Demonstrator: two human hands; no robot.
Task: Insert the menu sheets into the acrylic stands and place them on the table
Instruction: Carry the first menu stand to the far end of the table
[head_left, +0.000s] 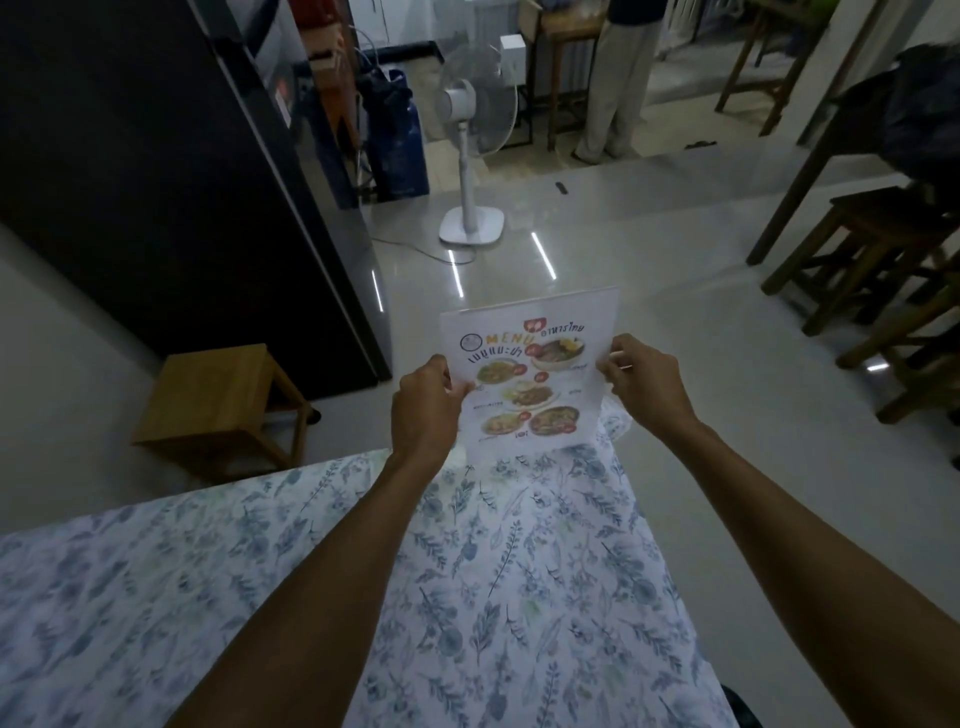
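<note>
A clear acrylic stand (597, 299) with a printed menu sheet (530, 374) inside it stands upright at the far corner of the table (260, 571), which wears a blue floral cloth. The sheet shows the word MENU and several food photos. My left hand (423, 410) grips the stand's left edge and my right hand (641, 379) grips its right edge. The stand's base is hidden behind the sheet and the table corner, so I cannot tell if it touches the cloth.
A low wooden stool (218, 405) stands left of the table by a tall black fridge (156, 182). A white pedestal fan (472, 156) is on the glossy floor ahead. Dark wooden stools (872, 244) are at right. A person's legs (618, 88) show at the back.
</note>
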